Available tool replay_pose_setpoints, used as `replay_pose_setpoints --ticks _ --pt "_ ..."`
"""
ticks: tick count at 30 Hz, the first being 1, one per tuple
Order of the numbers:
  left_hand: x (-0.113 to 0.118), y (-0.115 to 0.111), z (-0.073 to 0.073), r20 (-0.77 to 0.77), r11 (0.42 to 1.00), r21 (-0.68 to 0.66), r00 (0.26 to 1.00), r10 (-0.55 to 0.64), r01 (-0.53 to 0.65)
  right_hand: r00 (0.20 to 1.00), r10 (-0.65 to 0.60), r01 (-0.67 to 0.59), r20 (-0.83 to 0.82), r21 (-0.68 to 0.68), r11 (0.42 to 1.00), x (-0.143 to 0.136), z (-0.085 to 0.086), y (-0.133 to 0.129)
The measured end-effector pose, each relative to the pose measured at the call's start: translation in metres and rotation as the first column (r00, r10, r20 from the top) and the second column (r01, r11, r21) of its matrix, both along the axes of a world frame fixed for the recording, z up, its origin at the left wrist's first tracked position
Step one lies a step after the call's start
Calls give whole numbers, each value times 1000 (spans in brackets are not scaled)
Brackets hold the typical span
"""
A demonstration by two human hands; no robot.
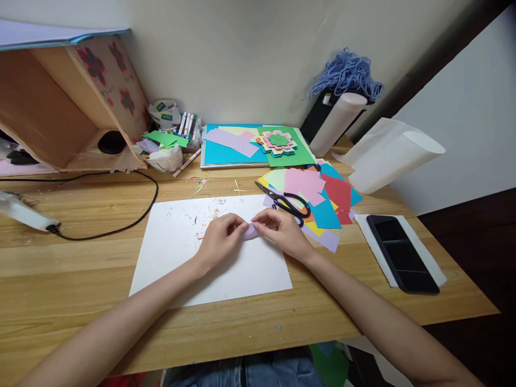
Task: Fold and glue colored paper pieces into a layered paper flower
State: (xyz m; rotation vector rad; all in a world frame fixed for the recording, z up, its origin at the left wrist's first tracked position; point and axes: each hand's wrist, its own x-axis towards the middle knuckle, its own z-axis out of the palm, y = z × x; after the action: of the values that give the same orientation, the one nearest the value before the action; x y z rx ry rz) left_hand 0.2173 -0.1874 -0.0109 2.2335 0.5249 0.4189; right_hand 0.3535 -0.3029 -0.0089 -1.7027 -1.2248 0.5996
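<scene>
As I watch from far away, I see a small bit of purple paper [251, 232] between my two hands, above the white sheet [181, 274], though I can't tell if it touches it. My left hand [221, 235] pinches its left end with thumb and finger, and my right hand [287, 231] pinches the right end in the same way. I think the paper is very light and thin, so it should bend easily (it looks folded, but I can't tell how many times). I don't think it is slippery, but a hard tug could rip it. The best place to hold it, I'd say, is right at the two ends, with just the fingertips, pressing gently so it doesn't get squashed. The black scissors [279, 199] lie just past my right hand, on the edge of the colored paper pile [304, 183], and everything sits on the wooden table [80, 290]
</scene>
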Motion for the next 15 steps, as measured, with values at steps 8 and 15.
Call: replay_pose_setpoints --ticks 8,15 --pt "-3 0 0 -47 977 174 990 135 -125 991 -66 69 120 -14 998 -3 -10 4" --pt "-4 6 -5 34 989 32 989 144 -145 988 -72 74 140 -11 997 -3 -9 5"
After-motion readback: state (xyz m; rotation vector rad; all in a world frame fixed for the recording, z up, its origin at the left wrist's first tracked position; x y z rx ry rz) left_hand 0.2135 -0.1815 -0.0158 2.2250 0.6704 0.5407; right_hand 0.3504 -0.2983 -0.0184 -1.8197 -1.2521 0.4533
